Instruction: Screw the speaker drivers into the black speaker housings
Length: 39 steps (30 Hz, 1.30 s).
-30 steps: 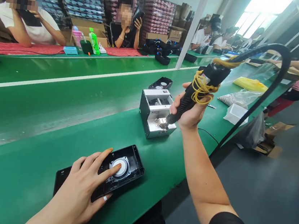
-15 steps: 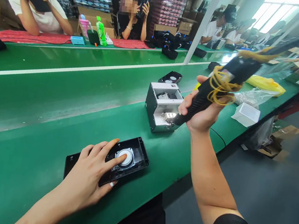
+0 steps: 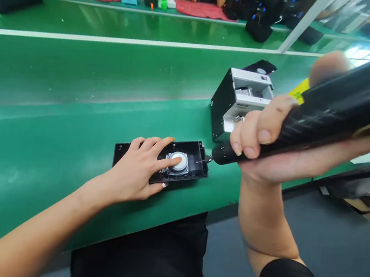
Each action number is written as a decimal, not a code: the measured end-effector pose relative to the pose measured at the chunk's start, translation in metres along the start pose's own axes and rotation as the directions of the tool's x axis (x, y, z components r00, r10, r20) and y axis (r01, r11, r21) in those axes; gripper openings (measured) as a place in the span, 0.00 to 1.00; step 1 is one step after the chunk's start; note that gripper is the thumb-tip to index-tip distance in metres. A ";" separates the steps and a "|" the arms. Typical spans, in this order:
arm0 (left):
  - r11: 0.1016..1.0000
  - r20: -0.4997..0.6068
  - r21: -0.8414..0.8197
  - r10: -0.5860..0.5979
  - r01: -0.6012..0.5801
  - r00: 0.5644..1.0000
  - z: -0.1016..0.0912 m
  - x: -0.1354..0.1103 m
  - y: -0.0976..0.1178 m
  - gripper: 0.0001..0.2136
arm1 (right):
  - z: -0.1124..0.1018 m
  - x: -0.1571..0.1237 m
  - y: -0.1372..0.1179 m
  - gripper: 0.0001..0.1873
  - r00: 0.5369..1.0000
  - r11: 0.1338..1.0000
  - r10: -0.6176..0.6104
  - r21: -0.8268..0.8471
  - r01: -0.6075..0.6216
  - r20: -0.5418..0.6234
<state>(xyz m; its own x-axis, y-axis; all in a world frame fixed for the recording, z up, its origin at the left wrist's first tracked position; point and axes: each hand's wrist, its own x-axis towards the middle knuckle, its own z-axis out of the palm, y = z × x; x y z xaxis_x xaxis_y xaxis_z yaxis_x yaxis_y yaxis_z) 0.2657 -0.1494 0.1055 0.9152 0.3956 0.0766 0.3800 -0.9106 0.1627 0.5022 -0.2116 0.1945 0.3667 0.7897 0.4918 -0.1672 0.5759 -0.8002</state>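
A black plastic speaker housing [image 3: 193,156] lies on the green bench with a round silver speaker driver [image 3: 178,162] seated in it. My left hand [image 3: 140,169] rests flat on the housing, fingers spread, its index fingertip on the driver. My right hand [image 3: 271,147] is wrapped round a black electric screwdriver [image 3: 329,113], held nearly level. The screwdriver's bit tip [image 3: 206,160] sits at the right end of the housing.
A grey and black screw feeder box [image 3: 240,101] stands just behind the housing on the right. Beyond it runs the green conveyor belt [image 3: 80,58] with a white stripe. Across the belt are black cases, red mats, bottles and other people's arms.
My right hand has brought the screwdriver from the screw feeder down and left to the housing's right end. The view has tilted down and closer. My left hand has stayed on the housing.
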 end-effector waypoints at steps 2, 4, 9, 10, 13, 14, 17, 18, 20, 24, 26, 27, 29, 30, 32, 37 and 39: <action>1.000 -0.005 -0.001 0.002 -0.002 1.000 0.000 0.000 0.000 0.30 | 0.000 -0.009 0.016 0.38 0.997 0.995 -0.059 0.084 0.054 0.055; 1.000 -0.005 0.001 -0.002 0.002 1.000 -0.001 0.000 0.001 0.30 | -0.002 -0.017 0.031 0.32 0.988 0.986 -0.111 0.135 0.097 0.103; 1.000 0.013 0.005 -0.016 0.016 1.000 -0.002 0.001 0.003 0.30 | -0.007 -0.029 0.056 0.32 0.982 0.989 -0.116 0.105 0.101 0.149; 1.000 0.015 0.006 -0.018 0.018 1.000 -0.003 0.001 0.003 0.29 | -0.007 -0.030 0.058 0.32 0.984 0.990 -0.110 0.101 0.096 0.142; 1.000 0.025 0.008 -0.027 0.027 0.999 -0.003 0.001 0.004 0.30 | -0.009 -0.031 0.061 0.31 0.981 0.991 -0.107 0.100 0.092 0.163; 1.000 0.027 0.006 -0.031 0.031 0.999 -0.003 0.002 0.004 0.30 | -0.009 -0.031 0.061 0.31 0.980 0.992 -0.100 0.096 0.085 0.171; 0.999 0.032 -0.005 -0.034 0.034 0.999 -0.003 0.002 0.004 0.31 | -0.010 -0.031 0.062 0.33 0.987 0.996 -0.071 0.068 0.061 0.142; 0.999 0.032 -0.008 -0.034 0.034 0.999 -0.003 0.002 0.004 0.31 | -0.010 -0.031 0.063 0.34 0.990 0.996 -0.067 0.059 0.060 0.125; 0.999 0.032 -0.010 -0.032 0.033 0.999 -0.003 0.002 0.005 0.31 | -0.011 -0.031 0.064 0.35 0.990 0.996 -0.080 0.044 0.076 0.113; 0.999 0.037 -0.007 -0.033 0.033 0.999 -0.003 0.002 0.005 0.31 | -0.012 -0.031 0.070 0.36 0.972 0.990 -0.134 0.057 0.125 0.192; 0.999 0.036 -0.005 -0.035 0.035 0.999 -0.004 0.002 0.005 0.30 | -0.012 -0.033 0.072 0.37 0.968 0.989 -0.147 0.051 0.140 0.204; 0.999 0.035 -0.003 -0.034 0.034 0.999 -0.004 0.002 0.005 0.30 | -0.012 -0.034 0.073 0.36 0.970 0.990 -0.141 0.042 0.136 0.198; 1.000 0.036 0.005 -0.031 0.031 0.999 -0.005 0.002 0.006 0.30 | -0.011 -0.038 0.073 0.33 0.977 0.993 -0.119 0.032 0.115 0.179; 1.000 0.038 0.011 -0.028 0.027 0.999 -0.005 0.002 0.005 0.30 | -0.010 -0.041 0.073 0.30 0.979 0.994 -0.106 0.037 0.101 0.176; 1.000 0.038 0.021 -0.017 0.017 0.999 -0.005 0.002 0.005 0.29 | -0.007 -0.045 0.072 0.26 0.979 0.996 -0.079 0.052 0.070 0.189; 0.999 0.040 0.049 -0.001 -0.001 0.999 -0.005 0.003 0.005 0.30 | -0.004 -0.050 0.070 0.19 0.973 0.998 -0.029 0.059 0.016 0.227; 0.998 0.038 0.056 -0.001 -0.002 0.999 -0.006 0.004 0.005 0.29 | -0.004 -0.050 0.069 0.18 0.972 0.998 -0.027 0.070 0.010 0.235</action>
<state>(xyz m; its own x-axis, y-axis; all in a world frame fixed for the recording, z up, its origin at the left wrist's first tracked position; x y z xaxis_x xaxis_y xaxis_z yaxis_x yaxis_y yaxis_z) 0.2703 -0.1522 0.1126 0.9194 0.3914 0.0395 0.3856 -0.9165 0.1068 0.4755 -0.2118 0.1130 0.1453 0.8017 0.5798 -0.2270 0.5974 -0.7692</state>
